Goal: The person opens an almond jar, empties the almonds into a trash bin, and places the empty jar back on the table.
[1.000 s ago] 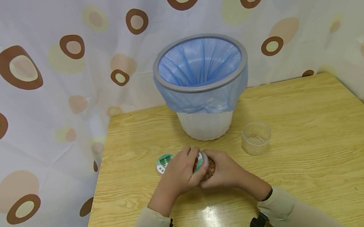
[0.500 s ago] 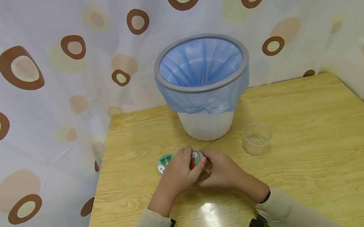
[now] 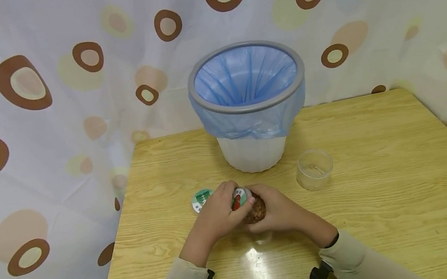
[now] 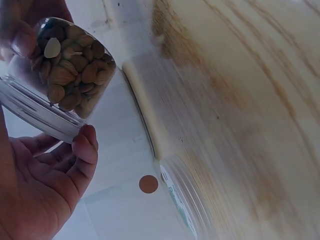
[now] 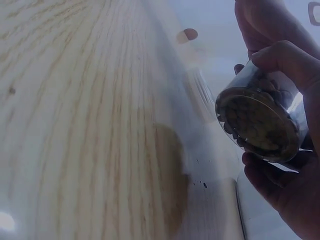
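Note:
A clear jar of brown nuts (image 3: 258, 211), which look like almonds, is held tilted between both hands above the table. My right hand (image 3: 280, 209) grips the jar's body, thumb on one side and fingers on the other. Over the jar's lid (image 3: 240, 197), printed green and white with a red picture, my left hand (image 3: 217, 214) curls its fingers and thumb round the rim. The left wrist view shows the nuts (image 4: 75, 70) through the wall and the ridged clear lid edge (image 4: 40, 111) against the jar. In the right wrist view the jar's base (image 5: 257, 125) faces the camera.
A second green and white lid (image 3: 202, 199) lies left of the hands. To the right stands an open clear tub (image 3: 314, 171) with small bits at its bottom. Behind is a bin (image 3: 254, 151) with a blue liner (image 3: 254, 121). A patterned curtain (image 3: 66, 112) borders the wooden table (image 3: 392, 179).
Both hands keep their hold on the jar and its lid. The jar has shifted slightly in the hands, and the lid's printed face and more of the nuts show now.

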### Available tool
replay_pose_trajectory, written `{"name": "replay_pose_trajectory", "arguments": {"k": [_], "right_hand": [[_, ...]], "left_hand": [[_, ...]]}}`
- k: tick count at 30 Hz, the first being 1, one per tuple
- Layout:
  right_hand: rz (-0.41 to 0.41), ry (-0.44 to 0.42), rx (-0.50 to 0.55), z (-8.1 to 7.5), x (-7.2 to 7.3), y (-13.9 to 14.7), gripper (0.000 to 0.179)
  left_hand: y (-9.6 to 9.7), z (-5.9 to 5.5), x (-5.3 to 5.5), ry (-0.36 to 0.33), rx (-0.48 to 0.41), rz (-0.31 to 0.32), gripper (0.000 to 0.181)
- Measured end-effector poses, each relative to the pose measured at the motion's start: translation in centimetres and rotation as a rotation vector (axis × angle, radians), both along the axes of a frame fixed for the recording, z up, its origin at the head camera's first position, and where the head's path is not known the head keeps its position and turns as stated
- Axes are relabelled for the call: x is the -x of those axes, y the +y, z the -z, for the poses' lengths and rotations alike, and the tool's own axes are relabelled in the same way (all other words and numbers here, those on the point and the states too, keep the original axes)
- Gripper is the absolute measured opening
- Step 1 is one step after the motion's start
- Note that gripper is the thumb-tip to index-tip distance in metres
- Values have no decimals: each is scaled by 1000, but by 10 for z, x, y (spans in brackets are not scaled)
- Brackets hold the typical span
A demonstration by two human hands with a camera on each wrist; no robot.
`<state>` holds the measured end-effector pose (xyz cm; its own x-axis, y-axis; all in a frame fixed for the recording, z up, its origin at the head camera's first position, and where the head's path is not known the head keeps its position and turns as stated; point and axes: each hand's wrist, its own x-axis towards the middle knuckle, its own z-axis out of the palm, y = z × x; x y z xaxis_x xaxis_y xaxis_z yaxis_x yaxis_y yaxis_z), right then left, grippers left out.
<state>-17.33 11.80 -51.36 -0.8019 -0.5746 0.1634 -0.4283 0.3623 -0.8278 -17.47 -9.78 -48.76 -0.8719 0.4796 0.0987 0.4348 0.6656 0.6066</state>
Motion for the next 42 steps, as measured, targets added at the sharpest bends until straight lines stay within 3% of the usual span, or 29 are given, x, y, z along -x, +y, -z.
{"name": "replay_pose_trajectory", "arguments": {"k": [15,29,37,42], "right_hand": [[-46,-104,7,-5,2,6,71],[-42,-67,27,-3,1,9,72],[-15,-60,5,-5,-2,10,78],[-3,-52,-8,-5,-2,11,78]], "left_hand": [[-2,0,-2,19,16,50,51],[-3,1,-3,21,7,31,58],[-3,0,-4,84,57,35,70],[-2,-2,-6,111,39,31,72]]}}
